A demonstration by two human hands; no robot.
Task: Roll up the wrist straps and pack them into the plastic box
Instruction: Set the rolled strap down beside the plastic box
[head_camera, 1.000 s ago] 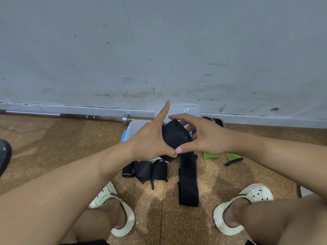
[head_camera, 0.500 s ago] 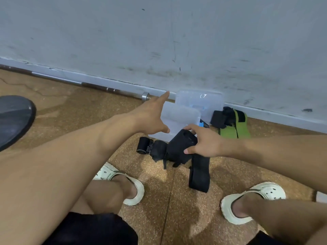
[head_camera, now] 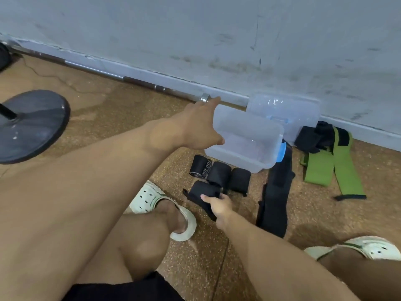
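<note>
Weight plate (head_camera: 30, 124): dark disc lying flat on the cork floor (head_camera: 130, 109) at the far left, a black rod rising from its middle.
Barbell (head_camera: 138, 81): steel bar lying along the foot of the grey wall (head_camera: 217, 35), its collar just beyond the left fingertip.
Left hand (head_camera: 198, 127): reaches forward to the near-left corner of the plastic box, forefinger stretched out along the rim, thumb against the side wall; the other fingers are hidden behind the hand, so I cannot tell how firmly it grips.
Left shoe (head_camera: 165, 205): pale clog on the floor just left of the straps.
Rolled straps (head_camera: 219, 174): three black rolls side by side on the floor, right in front of the box.
Right hand (head_camera: 219, 205): fingers curled round a rolled black wrist strap (head_camera: 204, 192), held low just in front of the three rolls, a loose tail hanging below it.
Plastic box (head_camera: 234, 157): clear tub with a blue clip on its right end, open, sitting on the floor.
Lid (head_camera: 284, 114): clear, lying behind the box against the wall.
Long black strap (head_camera: 275, 192): unrolled, stretched on the floor to the right of the box.
Green straps (head_camera: 325, 168): two unrolled strips further right, with black pieces bunched at their far end.
</note>
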